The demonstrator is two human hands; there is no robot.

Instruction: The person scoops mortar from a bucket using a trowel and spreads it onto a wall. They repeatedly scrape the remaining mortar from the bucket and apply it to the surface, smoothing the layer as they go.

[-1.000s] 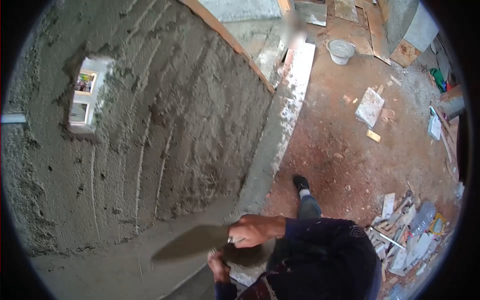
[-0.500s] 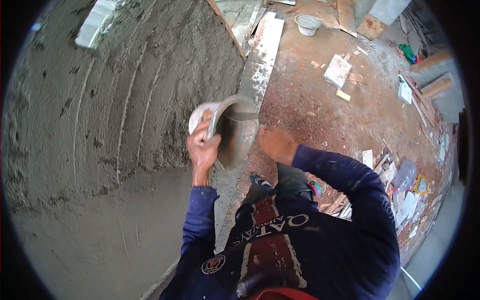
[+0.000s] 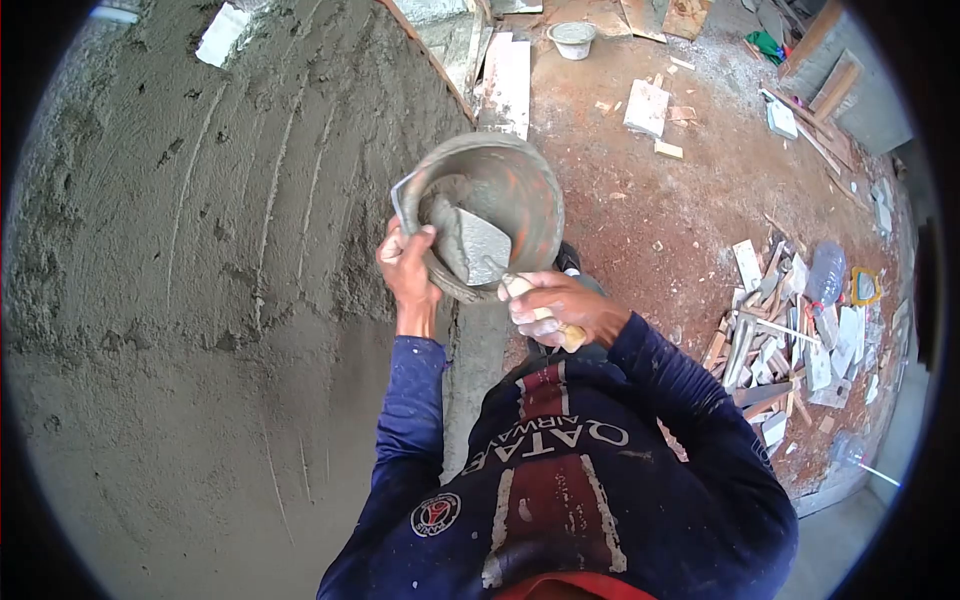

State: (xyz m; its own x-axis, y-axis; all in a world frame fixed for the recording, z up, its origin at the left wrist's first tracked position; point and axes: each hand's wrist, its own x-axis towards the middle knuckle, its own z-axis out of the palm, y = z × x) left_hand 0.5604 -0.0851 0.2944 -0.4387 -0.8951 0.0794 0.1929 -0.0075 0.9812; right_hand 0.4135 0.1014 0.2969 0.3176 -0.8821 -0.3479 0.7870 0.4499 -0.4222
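- Up before our chest, close beside the wall, we hold a round, mortar-smeared metal pan, tipped so its inside faces us, with a lump of wet grey mortar in it.
- Our left hand is closed around the pan's near left rim, thumb hooked over the edge.
- Our right hand is wrapped tight on the pale wooden handle of a steel trowel. Its flat, pointed blade lies inside the pan against the mortar.
- Just left of the pan rises a rough grey plastered wall, scored with long curved strokes.
- Below and to the right lies a reddish dirt floor. A white plank runs along the wall's foot and a white bucket stands well off. A heap of broken tile scraps lies beside a clear plastic bottle.
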